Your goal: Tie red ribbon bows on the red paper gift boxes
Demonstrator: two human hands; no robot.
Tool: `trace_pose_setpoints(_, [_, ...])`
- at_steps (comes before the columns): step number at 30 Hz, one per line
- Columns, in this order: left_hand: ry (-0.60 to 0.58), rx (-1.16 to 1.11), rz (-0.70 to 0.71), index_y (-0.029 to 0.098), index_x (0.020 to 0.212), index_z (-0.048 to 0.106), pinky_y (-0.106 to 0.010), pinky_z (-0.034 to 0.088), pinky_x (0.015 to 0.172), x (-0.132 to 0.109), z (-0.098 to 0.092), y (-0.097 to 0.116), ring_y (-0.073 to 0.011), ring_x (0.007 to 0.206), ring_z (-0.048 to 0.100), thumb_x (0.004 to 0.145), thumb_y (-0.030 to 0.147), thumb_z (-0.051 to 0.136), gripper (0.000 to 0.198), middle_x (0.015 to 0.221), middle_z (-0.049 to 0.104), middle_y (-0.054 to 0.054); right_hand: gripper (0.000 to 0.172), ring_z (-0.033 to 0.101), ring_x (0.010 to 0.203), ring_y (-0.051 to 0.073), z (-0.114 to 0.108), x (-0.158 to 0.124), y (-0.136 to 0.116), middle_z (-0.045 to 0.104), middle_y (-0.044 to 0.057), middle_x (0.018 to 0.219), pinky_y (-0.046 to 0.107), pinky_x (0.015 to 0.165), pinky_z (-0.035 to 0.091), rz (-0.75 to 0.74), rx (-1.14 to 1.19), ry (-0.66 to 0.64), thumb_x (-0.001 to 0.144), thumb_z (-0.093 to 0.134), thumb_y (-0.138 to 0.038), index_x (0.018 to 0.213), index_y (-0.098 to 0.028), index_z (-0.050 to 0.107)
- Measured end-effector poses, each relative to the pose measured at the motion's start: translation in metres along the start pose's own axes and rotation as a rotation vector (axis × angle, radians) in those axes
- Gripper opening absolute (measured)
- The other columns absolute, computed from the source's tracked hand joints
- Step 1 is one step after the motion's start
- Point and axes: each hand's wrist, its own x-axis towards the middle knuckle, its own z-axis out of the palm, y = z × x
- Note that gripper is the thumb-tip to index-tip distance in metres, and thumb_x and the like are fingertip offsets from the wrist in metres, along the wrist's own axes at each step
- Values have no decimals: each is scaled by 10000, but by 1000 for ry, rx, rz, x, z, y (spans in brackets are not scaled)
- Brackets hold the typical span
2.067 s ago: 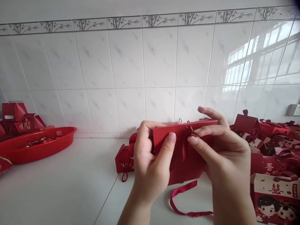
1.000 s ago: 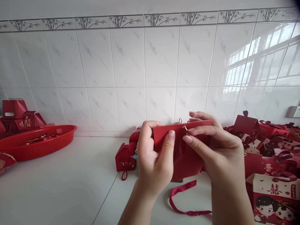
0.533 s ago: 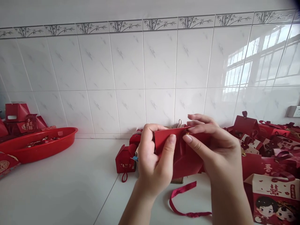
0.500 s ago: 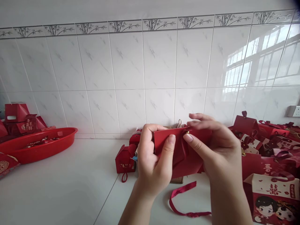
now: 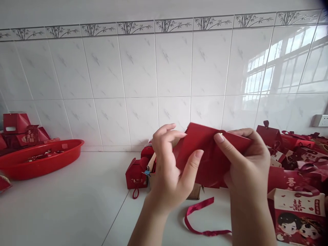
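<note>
Right hand [image 5: 249, 167] pinches a red paper box [image 5: 203, 138] by its top edge above the desk [image 5: 64, 212]; that long edge slopes down rightward from the spread left hand [image 5: 170, 167], beside the box's left end.

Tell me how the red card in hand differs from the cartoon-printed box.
The red card shows no printed figures on its visible side; the cartoon-printed box bears two. The red card tilts in the right hand; the cartoon-printed box stands upright. Both show red.
</note>
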Motion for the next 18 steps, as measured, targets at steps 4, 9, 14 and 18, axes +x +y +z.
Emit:
trace_pose_setpoints(4, [-186,229,-32,259,941,639,-485,417,1035,-2,3,-3,-316,1376,234,779,374,708,210,1419,312,-61,323,565,515,96,1,1,2,604,-44,654,210,464,501,-51,5,117,607,849,-281,728,-189,564])
trace_pose_setpoints(9, [-194,191,-86,235,758,676,-561,384,1040,2,-2,-14,-324,1381,243,827,312,656,106,1363,476,-55,306,547,514,106,-3,3,4,591,-31,675,222,442,494,-49,20,111,624,838,-267,739,-199,563])
trace_pose_setpoints(14, [20,-114,-157,220,772,683,-444,457,993,11,-26,-12,-271,1213,511,825,251,663,65,1132,625,-80,232,583,571,147,-12,6,4,619,11,736,243,422,495,-64,-87,-87,683,800,-260,766,-212,589])
trace_pose_setpoints(18, [329,-228,-126,217,821,673,-380,505,910,13,-32,3,-211,1010,625,845,224,644,38,966,677,-40,192,571,597,140,-10,0,-2,616,8,703,236,457,466,-208,-186,-436,704,771,-189,736,-208,582])
